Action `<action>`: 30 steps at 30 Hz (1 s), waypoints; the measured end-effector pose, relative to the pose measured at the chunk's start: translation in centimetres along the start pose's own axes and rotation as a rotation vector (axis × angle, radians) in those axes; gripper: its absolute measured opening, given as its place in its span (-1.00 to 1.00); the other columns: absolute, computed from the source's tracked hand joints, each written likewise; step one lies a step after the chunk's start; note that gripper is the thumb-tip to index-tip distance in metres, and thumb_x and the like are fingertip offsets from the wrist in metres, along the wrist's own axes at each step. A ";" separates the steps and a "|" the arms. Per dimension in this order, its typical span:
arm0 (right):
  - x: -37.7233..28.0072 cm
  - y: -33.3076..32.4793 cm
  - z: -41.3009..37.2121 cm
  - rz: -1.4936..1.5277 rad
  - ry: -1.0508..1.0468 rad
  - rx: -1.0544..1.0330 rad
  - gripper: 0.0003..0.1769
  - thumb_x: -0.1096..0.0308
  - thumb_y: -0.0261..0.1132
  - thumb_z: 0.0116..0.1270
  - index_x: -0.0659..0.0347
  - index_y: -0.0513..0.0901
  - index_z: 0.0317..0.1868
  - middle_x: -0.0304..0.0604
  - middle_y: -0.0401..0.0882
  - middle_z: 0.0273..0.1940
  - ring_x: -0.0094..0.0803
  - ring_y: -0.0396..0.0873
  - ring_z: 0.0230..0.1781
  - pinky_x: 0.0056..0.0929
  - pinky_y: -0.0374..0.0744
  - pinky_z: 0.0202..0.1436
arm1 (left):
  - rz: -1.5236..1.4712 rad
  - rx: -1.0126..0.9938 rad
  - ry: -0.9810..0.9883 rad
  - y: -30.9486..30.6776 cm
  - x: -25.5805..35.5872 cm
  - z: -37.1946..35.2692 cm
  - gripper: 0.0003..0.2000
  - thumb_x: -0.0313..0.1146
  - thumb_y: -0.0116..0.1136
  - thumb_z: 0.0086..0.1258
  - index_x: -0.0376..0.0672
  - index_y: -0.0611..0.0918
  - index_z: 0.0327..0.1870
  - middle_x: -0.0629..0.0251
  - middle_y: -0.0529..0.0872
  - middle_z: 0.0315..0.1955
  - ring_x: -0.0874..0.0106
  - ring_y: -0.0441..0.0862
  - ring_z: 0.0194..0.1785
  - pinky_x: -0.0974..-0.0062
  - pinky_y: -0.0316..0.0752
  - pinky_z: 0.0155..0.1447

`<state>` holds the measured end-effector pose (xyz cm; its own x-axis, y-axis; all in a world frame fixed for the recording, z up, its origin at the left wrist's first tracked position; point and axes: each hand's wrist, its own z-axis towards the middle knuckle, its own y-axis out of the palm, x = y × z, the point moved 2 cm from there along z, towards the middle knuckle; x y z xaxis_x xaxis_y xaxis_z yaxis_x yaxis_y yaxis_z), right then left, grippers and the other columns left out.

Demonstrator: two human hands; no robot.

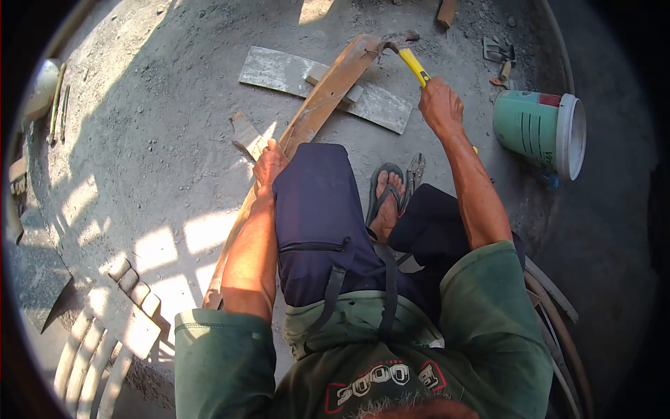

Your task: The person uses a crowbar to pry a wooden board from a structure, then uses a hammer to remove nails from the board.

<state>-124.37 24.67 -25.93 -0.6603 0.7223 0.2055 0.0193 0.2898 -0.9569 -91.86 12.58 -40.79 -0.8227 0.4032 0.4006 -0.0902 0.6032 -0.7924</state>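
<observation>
— Hammer (412, 61) with a yellow handle, see? The right hand (440, 106) is closed tight round it
— And the left hand (269, 164)?
— It grips the long plank (324, 98) by the knee (317, 164). The plank runs away from the person, up to where the hammer touches its far end
— So the right hand is nearer that end?
— Yes, the left one is far back

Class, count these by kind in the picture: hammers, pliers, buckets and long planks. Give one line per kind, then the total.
hammer, in the right hand: 1
pliers: 1
bucket, green, lying on its side: 1
long plank, held by the left hand: 1
Total: 4
</observation>
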 end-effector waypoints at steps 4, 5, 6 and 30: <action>0.4 -5.0 2.2 -0.141 -0.254 0.110 -0.76 0.28 0.24 0.21 0.30 0.58 -0.24 0.10 0.64 -0.35 0.02 0.65 -0.33 -0.03 0.57 -0.31 | -0.041 -0.008 -0.004 -1.5 1.3 -1.3 -0.66 -0.14 0.07 0.27 -0.24 0.36 -0.19 -0.10 0.61 -0.33 -0.04 0.62 -0.18 0.11 0.52 -0.13; 0.0 -5.7 3.7 -0.212 -0.305 0.213 -0.78 0.29 0.24 0.20 0.28 0.59 -0.24 0.08 0.65 -0.35 -0.01 0.65 -0.34 -0.06 0.58 -0.33 | -0.042 0.001 0.010 -1.2 1.4 -0.9 -0.66 -0.14 0.07 0.27 -0.24 0.36 -0.19 -0.10 0.61 -0.33 -0.04 0.62 -0.18 0.11 0.52 -0.13; -0.4 -6.4 4.5 -0.282 -0.363 0.310 -0.79 0.30 0.23 0.19 0.26 0.60 -0.24 0.05 0.65 -0.34 -0.05 0.66 -0.35 -0.10 0.59 -0.34 | -0.046 0.025 0.015 -0.6 1.0 -0.6 -0.64 -0.13 0.09 0.26 -0.25 0.36 -0.19 -0.10 0.61 -0.34 -0.05 0.62 -0.19 0.10 0.52 -0.13; -10.5 2.1 -6.6 2.772 0.880 -0.206 -0.57 -0.02 -0.16 0.45 0.14 0.26 -0.43 -0.33 0.22 -0.63 -0.56 0.19 -0.71 -0.54 0.30 -0.64 | -0.085 -0.024 0.049 -1.3 0.8 -1.6 -0.45 0.14 0.10 0.23 -0.26 0.51 -0.12 -0.04 0.68 -0.26 0.01 0.65 -0.20 0.08 0.45 -0.05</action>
<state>-112.45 21.89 -28.68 0.7906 -0.5217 -0.3207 -0.2605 -0.7605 0.5948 -91.49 13.18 -38.75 -0.7842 0.3825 0.4886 -0.1446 0.6532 -0.7433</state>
